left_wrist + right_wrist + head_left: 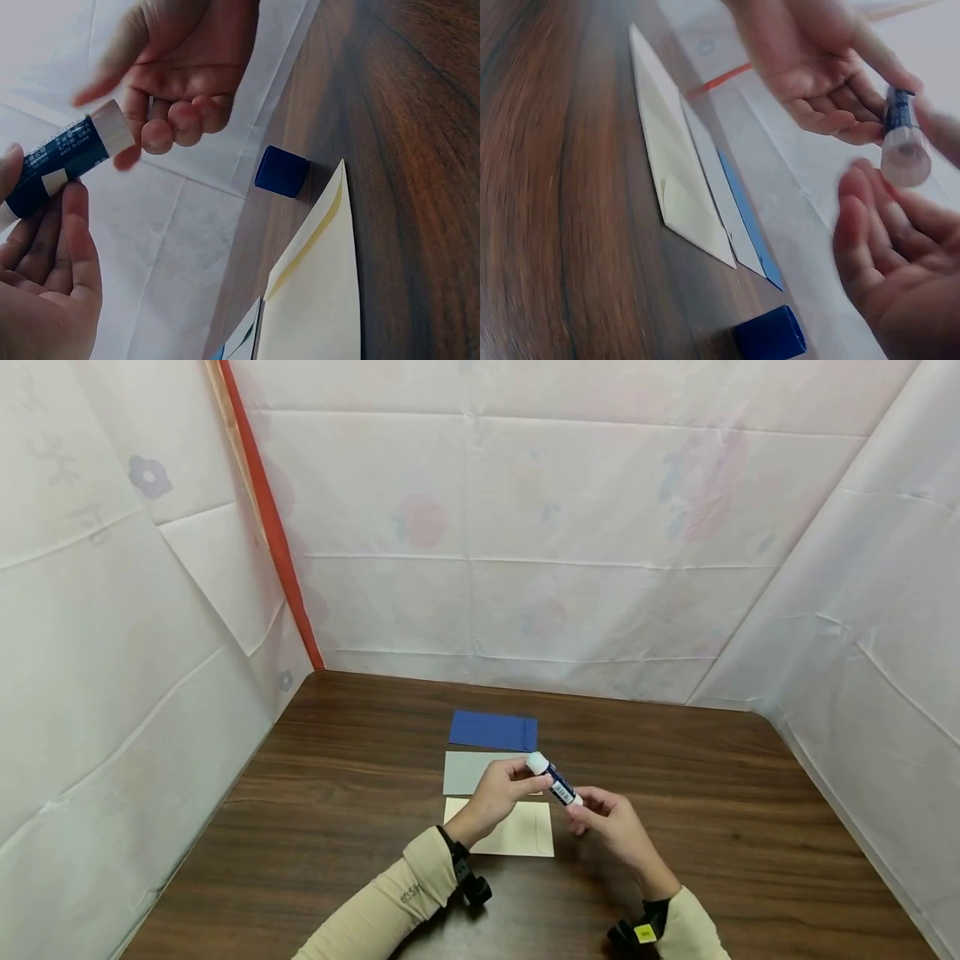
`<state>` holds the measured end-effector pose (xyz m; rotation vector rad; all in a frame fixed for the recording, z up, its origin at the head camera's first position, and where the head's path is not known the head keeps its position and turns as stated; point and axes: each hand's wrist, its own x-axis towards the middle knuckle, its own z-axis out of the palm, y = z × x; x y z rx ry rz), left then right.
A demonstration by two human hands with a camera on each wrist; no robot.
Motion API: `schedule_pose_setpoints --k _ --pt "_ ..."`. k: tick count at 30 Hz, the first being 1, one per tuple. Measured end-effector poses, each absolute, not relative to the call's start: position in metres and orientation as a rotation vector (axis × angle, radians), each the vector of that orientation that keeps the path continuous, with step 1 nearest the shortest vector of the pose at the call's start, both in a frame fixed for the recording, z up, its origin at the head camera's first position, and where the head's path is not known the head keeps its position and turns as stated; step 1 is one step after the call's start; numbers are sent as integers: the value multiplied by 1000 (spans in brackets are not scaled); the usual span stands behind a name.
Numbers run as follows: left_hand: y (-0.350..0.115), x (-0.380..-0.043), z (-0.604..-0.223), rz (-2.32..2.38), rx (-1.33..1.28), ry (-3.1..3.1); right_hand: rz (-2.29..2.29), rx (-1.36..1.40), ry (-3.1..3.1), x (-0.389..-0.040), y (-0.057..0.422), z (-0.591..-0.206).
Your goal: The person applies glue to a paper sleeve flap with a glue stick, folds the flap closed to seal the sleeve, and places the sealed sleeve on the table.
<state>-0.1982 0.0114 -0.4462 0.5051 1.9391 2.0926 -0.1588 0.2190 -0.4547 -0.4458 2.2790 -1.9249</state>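
Observation:
My left hand (497, 795) holds a glue stick (559, 785) between thumb and fingers, tilted above the envelopes. Its barrel is dark blue with a printed label, and both ends are pale. At the lower end is my right hand (617, 828), with thumb and forefinger on either side of the white base (112, 129); its other fingers are loosely curled. A blue cap (281, 172) lies on the table beside the cream envelope (525, 837), hidden in the head view. Beyond the cream one lie a pale grey-green envelope (467, 773) and a blue envelope (487, 729).
The dark wood-grain table (315, 827) is enclosed at the back and sides by white printed sheets (480, 527). A red strip (262, 510) runs down the back left corner. Black cameras are strapped to both wrists.

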Motion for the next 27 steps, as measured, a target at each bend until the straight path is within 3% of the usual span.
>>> schedule_pose_setpoints --k 7,18,27 --pt "12 -199 -444 2108 482 1907 -2058 -616 1842 -161 225 -460" --pt "11 -200 -447 2112 502 1921 -1912 -383 2530 -159 214 -457" --pt "9 -198 -446 2132 446 1906 -1952 -445 2315 -161 214 -454"
